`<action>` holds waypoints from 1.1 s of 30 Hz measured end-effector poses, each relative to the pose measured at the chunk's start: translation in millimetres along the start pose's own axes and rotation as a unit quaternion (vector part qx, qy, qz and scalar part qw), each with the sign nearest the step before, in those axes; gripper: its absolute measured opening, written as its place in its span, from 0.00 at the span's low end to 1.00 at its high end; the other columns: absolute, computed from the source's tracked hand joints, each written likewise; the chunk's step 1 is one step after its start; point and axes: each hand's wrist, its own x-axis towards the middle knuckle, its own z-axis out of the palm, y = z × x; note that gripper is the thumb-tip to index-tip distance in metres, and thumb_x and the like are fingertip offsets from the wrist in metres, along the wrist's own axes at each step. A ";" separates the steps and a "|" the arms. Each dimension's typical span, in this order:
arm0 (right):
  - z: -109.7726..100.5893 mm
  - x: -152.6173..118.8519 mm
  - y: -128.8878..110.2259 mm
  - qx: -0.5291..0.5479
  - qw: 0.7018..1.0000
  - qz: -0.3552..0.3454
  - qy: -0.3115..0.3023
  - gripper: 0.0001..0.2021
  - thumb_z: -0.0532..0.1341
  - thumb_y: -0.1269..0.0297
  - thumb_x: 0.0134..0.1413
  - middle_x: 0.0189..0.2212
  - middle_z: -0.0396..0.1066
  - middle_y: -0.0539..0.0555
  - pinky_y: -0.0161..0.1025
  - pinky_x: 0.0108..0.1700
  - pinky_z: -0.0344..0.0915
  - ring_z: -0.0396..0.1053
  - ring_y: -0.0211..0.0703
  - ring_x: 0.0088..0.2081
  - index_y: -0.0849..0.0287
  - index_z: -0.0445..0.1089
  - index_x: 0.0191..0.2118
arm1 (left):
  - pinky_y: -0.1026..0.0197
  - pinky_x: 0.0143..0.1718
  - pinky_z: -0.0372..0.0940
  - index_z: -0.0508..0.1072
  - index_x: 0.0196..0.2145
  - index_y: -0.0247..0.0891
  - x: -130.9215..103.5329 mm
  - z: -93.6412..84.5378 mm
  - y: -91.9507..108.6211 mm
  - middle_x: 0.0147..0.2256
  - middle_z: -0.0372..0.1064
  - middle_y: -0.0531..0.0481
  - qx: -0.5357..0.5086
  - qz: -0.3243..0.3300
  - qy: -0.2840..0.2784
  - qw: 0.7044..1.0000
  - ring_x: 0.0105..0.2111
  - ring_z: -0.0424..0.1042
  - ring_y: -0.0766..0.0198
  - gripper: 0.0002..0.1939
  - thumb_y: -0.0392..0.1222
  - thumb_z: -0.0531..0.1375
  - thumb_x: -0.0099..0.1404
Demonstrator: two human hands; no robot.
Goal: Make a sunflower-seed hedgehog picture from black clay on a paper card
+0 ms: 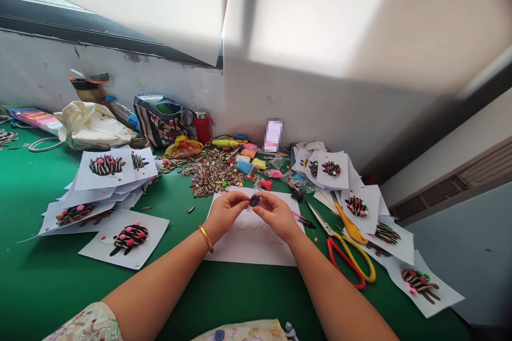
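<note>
Above a white sheet of paper (256, 250) with a faint drawing on it, my two hands meet at a small black lump that looks like modelling clay (254, 201). My left hand (228, 214), with a gold bangle at the wrist, pinches the lump from one side between thumb and fingertips. From the other side my right hand (277, 217) grips it the same way. A pink and black pen (303, 219) lies by the paper's right edge. Just behind is another dark lump (298, 192) beside clear plastic wrapping.
Striped seeds (216, 168) are heaped behind the paper, near coloured clay packs (245, 167). Scissors (340, 250) and a yellow cutter (349, 221) lie right. Cards with seed-and-clay animals are piled left (124, 248) and right (430, 290). Bags (162, 122) and a red bottle (203, 129) line the wall.
</note>
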 end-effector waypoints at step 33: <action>-0.7 -5.1 4.3 0.030 0.999 -0.004 -0.029 0.06 0.64 0.64 0.51 0.33 0.71 0.50 0.41 0.42 0.66 0.69 0.43 0.37 0.55 0.69 0.36 | 0.61 0.35 0.62 0.73 0.32 0.39 -8.8 -4.5 -0.6 0.30 0.72 0.51 0.280 0.154 -0.063 0.945 0.31 0.68 0.63 0.08 0.42 0.57 0.67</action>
